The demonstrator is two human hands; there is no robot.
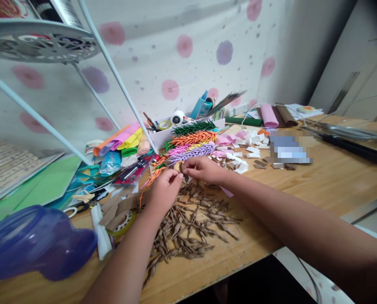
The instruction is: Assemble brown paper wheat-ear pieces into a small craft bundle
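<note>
Above the middle of the wooden table, my left hand (pixel 165 188) and my right hand (pixel 205 169) meet with bent, pinching fingers. Between their fingertips is a small piece of brown paper (pixel 186 178), partly hidden by the fingers. Below the hands lies a spread pile of twisted brown paper pieces (pixel 188 230). Just behind them are bundles of braided-looking paper stems: purple (pixel 193 152), orange (pixel 195 137) and green (pixel 196 127).
A blue-purple plastic container (pixel 39 242) stands at the front left, near a tape roll (pixel 125 223) and scissors (pixel 84 205). White and brown paper scraps (pixel 239 162) lie to the right. A white box of tools (pixel 163 137) and a white rack leg (pixel 119 76) stand behind.
</note>
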